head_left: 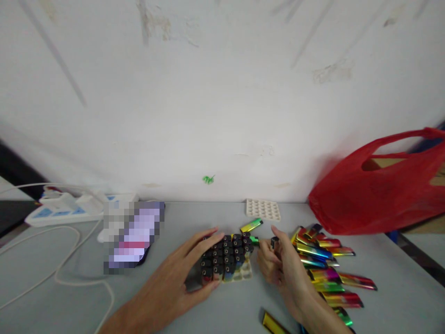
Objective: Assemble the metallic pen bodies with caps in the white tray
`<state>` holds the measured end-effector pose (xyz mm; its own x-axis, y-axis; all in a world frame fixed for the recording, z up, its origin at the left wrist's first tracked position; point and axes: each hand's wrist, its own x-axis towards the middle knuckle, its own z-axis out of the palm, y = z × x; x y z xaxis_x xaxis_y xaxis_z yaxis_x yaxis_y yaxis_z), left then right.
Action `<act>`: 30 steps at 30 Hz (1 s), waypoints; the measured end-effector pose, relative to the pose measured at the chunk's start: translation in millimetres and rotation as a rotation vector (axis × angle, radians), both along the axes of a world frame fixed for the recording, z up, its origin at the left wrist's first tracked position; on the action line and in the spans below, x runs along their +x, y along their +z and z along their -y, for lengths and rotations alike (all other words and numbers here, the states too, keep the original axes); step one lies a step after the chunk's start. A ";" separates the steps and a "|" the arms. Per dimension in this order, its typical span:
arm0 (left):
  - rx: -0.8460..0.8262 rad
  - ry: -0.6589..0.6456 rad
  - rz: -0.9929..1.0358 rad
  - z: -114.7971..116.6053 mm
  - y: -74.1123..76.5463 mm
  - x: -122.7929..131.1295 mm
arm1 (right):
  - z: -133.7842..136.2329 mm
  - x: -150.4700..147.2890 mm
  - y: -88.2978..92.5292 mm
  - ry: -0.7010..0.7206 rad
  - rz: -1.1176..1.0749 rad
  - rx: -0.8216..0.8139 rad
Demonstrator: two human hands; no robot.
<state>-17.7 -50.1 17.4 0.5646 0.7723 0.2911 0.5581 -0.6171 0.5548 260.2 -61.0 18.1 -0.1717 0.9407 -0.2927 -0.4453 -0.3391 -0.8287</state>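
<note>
A white tray with round pockets (239,277) lies on the table, packed with several upright lighters (227,260) whose black tops face up. My left hand (187,264) is closed around their left side, fingers over the back and thumb along the front. Bare pockets show at the tray's front right corner. Just right of the tray, my right hand (281,264) is closed on a lighter (274,243); its black end shows between thumb and fingers, and the rest is mostly hidden. Behind the tray lies a green-yellow lighter (251,226).
Shiny multicoloured lighters (330,278) lie heaped at the right, and a yellow one (274,322) is near the front edge. An unfilled white tray (263,209) rests by the wall. A red plastic bag (375,190) stands far right. A phone (137,236), power strip (69,211) and cables occupy the left.
</note>
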 end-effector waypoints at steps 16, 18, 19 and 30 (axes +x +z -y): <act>0.059 0.030 -0.049 2.0 1.7 1.0 | 2.1 -3.5 2.8 0.034 -0.111 0.031; 0.058 0.035 -0.040 1.9 3.0 1.7 | 2.2 -3.9 2.7 0.028 -0.116 0.029; 0.055 0.037 -0.032 1.9 3.5 2.0 | 2.5 -4.3 3.1 0.023 -0.111 0.028; 0.061 0.039 0.009 2.2 3.0 2.8 | 5.6 -5.7 5.9 -0.020 0.020 -0.010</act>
